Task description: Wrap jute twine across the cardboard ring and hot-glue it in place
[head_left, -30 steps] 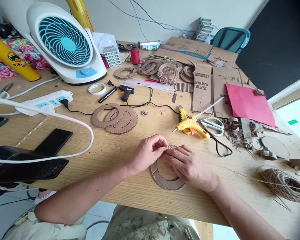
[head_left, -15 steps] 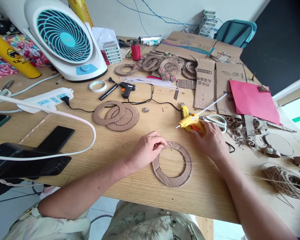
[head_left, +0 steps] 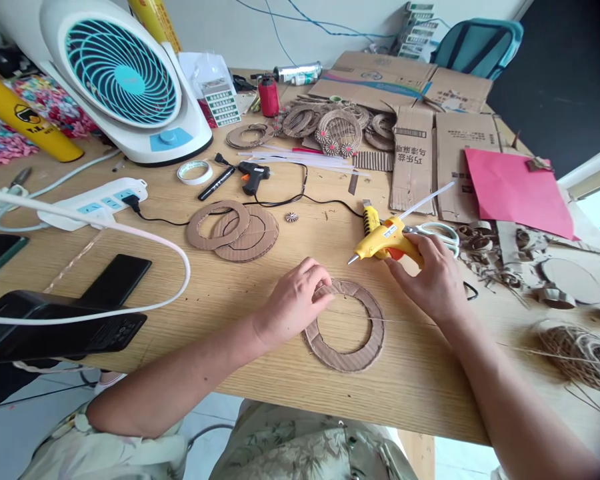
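Note:
My left hand [head_left: 296,301] is closed, thumb and fingers pinched over the upper left rim of a flat cardboard ring [head_left: 369,347]. A thin strand of twine [head_left: 405,321] crosses the ring towards those fingertips; the pinch itself is partly hidden. My right hand [head_left: 433,273] is wrapped round the handle of a yellow hot glue gun [head_left: 387,238]. Its nozzle points left, above and beyond the ring, and a clear glue stick sticks out of its back. A yellow utility knife [head_left: 370,215] and scissors [head_left: 443,233] lie just behind the glue gun.
Left of the ring lie a second cardboard ring [head_left: 195,230] and a cardboard disc [head_left: 267,243]. A black glue gun [head_left: 255,177] with its cord lies behind them. Cardboard scraps [head_left: 513,257] and a twine ball [head_left: 577,353] are at right. A fan [head_left: 125,80] stands back left.
My right hand has tightened round the glue gun's handle and shifted it slightly, so its body shows more. My left hand stays at the ring's rim. The view has moved a little.

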Action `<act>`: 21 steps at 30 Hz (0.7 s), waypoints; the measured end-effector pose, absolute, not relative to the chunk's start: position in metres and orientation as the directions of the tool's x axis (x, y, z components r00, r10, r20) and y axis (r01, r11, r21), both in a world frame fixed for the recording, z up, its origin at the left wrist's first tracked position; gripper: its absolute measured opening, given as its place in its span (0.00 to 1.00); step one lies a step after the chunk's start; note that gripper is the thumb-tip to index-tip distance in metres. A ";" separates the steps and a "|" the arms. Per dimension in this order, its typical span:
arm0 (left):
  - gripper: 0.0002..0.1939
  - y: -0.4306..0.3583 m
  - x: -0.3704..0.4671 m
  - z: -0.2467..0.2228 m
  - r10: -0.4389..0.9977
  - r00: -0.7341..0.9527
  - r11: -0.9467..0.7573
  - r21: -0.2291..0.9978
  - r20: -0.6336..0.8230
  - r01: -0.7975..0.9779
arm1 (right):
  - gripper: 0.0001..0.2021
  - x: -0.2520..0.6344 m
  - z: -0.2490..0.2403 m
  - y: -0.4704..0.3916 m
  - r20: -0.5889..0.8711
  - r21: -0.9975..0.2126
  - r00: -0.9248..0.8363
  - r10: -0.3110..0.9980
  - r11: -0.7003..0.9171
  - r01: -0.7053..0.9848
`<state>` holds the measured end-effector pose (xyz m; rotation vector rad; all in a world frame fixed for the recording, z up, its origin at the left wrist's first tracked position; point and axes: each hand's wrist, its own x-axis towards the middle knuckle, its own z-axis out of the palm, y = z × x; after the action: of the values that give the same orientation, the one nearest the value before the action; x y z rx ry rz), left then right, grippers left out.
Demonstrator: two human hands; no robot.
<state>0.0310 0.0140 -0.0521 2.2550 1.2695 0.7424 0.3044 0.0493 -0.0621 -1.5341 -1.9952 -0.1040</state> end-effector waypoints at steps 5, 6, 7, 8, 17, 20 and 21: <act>0.18 0.012 0.033 -0.056 0.894 0.396 -0.433 0.629 0.210 0.646 | 0.23 0.299 -0.056 0.039 0.575 -0.132 -0.248 0.780 0.388 0.912; 0.19 0.012 0.033 -0.057 0.897 0.392 -0.426 0.638 0.205 0.642 | 0.23 0.298 -0.055 0.038 0.583 -0.100 -0.268 0.767 0.395 0.913; 0.19 0.012 0.033 -0.058 0.900 0.387 -0.419 0.649 0.203 0.635 | 0.23 0.297 -0.055 0.036 0.588 -0.072 -0.286 0.756 0.401 0.913; 0.19 0.012 0.033 -0.058 0.902 0.381 -0.414 0.661 0.204 0.626 | 0.23 0.297 -0.054 0.034 0.592 -0.048 -0.303 0.747 0.407 0.912; 0.20 0.014 0.034 -0.060 0.908 0.370 -0.394 0.696 0.195 0.601 | 0.26 0.290 -0.045 0.024 0.597 0.129 -0.425 0.680 0.441 0.888; 0.21 0.014 0.034 -0.061 0.908 0.370 -0.394 0.696 0.195 0.600 | 0.26 0.289 -0.045 0.022 0.588 0.147 -0.432 0.684 0.434 0.889; 0.21 0.014 0.034 -0.061 0.908 0.370 -0.394 0.697 0.195 0.599 | 0.26 0.289 -0.045 0.022 0.587 0.144 -0.430 0.686 0.434 0.889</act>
<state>0.0340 0.0144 -0.0611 2.1134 1.2980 0.7796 0.2889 0.0220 -0.0447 -1.3306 -2.2464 -0.6147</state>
